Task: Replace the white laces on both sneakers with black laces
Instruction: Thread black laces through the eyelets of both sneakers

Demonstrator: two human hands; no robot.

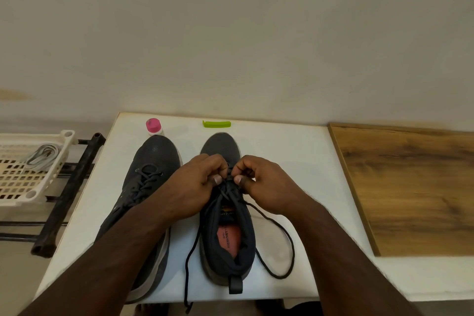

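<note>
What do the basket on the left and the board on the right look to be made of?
The basket looks like cream moulded plastic: a smooth, slightly glossy rim and a regular slotted grid. The board looks like wood or wood-look laminate: brown grain streaks, flat matte face, thin pale edge; which of the two is unclear.

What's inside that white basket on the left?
The basket holds a bundle of pale laces near its far corner. Through the slotted bottom a dark rack shows underneath. The basket's left part lies outside the picture, so anything there is unseen.
</note>
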